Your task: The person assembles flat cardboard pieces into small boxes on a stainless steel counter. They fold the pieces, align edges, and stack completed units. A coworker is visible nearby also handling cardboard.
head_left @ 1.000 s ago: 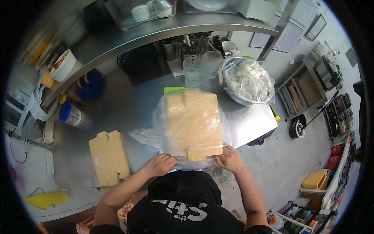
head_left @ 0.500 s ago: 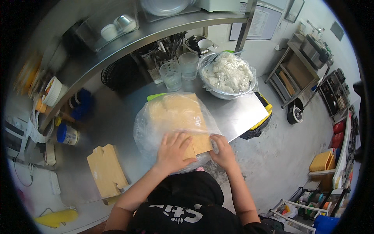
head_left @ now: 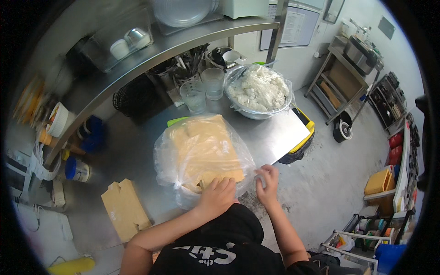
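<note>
A clear plastic bag [head_left: 167, 160] lies on the steel table in front of me, with a stack of flat tan cardboard boxes [head_left: 206, 142] inside it. My left hand [head_left: 217, 196] is closed over the near edge of the stack, its fingers bent and close together; the thumb is hidden. Beside the bag's right corner, my right hand [head_left: 268, 185] has its fingers curled and its fingertips at the loose plastic. A knot-like bunch of plastic shows at the bag's left near side. More flat tan cardboard [head_left: 124, 208] rests apart on the table to the left.
A bowl of white food under plastic wrap [head_left: 259, 91] stands at the far right of the steel table [head_left: 279, 137]. Two clear cups [head_left: 193, 97] are beside it. Overhead runs a steel shelf [head_left: 183, 43]. A yellow-rimmed bin [head_left: 302, 140] stands past the table's right edge.
My left hand has slid toward me and right, its spread fingers now drawn together. My right hand has moved off the cardboard to the bag's corner. The view has shifted slightly.
</note>
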Motion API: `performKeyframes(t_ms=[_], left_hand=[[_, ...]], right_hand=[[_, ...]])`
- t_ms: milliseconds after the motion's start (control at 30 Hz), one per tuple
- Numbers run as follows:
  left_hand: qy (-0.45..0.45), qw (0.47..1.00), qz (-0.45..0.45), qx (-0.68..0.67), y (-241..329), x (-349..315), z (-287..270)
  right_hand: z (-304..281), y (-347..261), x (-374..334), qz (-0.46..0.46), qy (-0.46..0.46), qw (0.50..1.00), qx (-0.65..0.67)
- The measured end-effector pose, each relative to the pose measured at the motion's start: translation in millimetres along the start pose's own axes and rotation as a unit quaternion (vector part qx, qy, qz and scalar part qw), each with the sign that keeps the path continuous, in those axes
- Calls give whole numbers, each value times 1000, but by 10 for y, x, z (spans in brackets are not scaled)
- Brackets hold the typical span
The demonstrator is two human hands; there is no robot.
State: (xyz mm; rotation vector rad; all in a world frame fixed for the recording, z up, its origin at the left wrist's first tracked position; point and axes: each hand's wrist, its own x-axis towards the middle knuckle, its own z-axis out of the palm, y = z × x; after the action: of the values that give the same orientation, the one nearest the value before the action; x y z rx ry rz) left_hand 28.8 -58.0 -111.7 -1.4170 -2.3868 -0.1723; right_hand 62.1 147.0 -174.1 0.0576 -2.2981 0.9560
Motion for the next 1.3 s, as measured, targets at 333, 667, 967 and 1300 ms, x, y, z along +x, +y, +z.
performKeyframes(t_ms=[333,667,967,1300], left_hand=[[-155,891,-274,-327,100,-36,-292],[-107,791,-368,-478,-93,-186,-518],[-16,778,-316,-543,48,-201,-478],[-140,897,-287,-305,-116,-619,-673]], right_hand=[[-165,-307,137,99,-48,992,65],[-11,-688,140,-11,-155,982,112],[340,-715,278,-29,70,997,16],[322,-315,442,-169,139,956,-196]])
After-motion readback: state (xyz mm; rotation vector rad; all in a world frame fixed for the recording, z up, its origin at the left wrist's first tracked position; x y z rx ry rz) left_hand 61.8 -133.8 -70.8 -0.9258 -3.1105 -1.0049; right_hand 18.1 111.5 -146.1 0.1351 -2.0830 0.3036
